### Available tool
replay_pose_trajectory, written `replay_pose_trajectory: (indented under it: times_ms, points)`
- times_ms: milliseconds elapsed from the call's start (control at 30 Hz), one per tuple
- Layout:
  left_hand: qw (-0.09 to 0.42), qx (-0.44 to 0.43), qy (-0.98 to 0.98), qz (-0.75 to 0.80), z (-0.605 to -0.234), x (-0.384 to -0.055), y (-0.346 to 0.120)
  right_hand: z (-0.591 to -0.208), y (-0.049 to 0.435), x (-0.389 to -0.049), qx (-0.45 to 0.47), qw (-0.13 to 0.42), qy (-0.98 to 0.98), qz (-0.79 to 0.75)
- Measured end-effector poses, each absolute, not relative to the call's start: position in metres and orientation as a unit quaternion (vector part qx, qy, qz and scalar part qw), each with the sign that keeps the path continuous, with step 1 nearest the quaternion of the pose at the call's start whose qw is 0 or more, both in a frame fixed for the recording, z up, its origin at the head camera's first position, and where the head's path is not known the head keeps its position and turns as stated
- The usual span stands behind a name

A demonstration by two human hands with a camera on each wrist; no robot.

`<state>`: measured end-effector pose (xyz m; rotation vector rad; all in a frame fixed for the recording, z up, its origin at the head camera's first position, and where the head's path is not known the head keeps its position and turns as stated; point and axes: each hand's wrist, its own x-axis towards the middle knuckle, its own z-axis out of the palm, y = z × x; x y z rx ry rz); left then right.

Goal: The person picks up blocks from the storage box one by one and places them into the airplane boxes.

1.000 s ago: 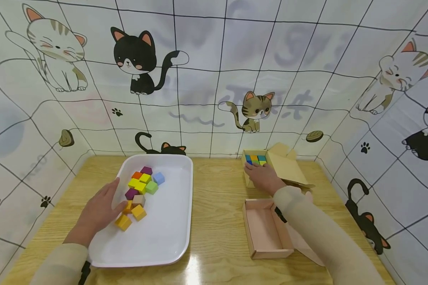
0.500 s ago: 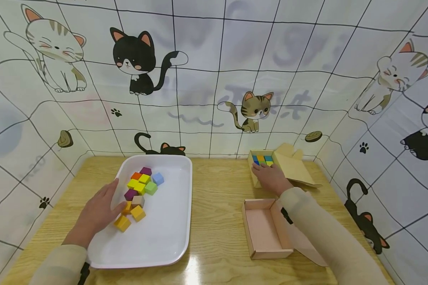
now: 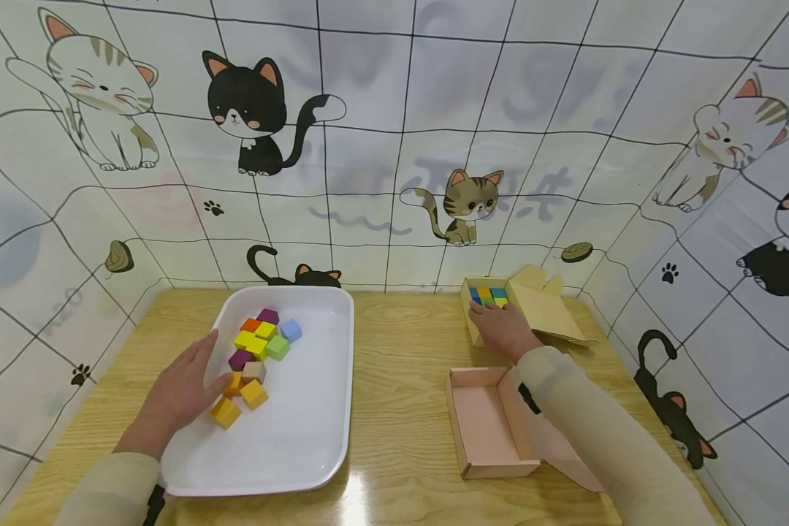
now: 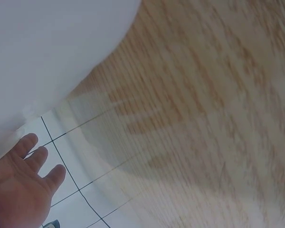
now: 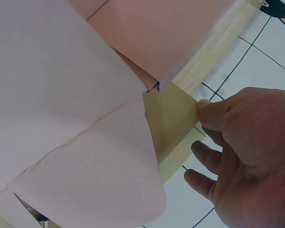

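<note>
On the left, my left hand [image 3: 183, 387] lies with fingers extended over the left rim of a white tray [image 3: 309, 438]. In the tray sits a loose group of small wooden cubes [image 3: 258, 346] in yellow, orange, purple, green, blue and natural wood. My right hand [image 3: 502, 332] reaches to a pale yellow cardboard box [image 3: 542, 310] at the back right, its fingers over the near part of the box. Blue, orange, green and yellow cubes [image 3: 486, 294] show inside beyond the fingertips. In the right wrist view the thumb [image 5: 210, 111] is against the yellow card.
A pink cardboard box [image 3: 486, 424] stands with its lid open in front of the yellow box, partly under the right forearm. The wooden table [image 3: 401, 380] ends at a cat-patterned cloth wall [image 3: 368, 161] at the back and sides.
The yellow box and my right hand have shifted to the right together, mostly in the first half second. The left hand, tray and loose cubes stay in place.
</note>
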<state>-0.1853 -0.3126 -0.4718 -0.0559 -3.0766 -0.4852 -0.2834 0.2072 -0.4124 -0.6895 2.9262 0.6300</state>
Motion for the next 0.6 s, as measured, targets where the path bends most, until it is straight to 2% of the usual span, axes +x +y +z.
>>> replay_pose_trajectory:
  times_ms: [400,600]
  points:
    - [0.006,-0.013,-0.987,-0.157,-0.475,-0.186,-0.313,-0.410,0.208,-0.291,-0.253,0.062,0.961,0.090]
    - [0.009,-0.013,-0.988,-0.154,-0.476,-0.187,-0.314,-0.400,0.207,-0.280,-0.293,0.120,0.949,-0.006]
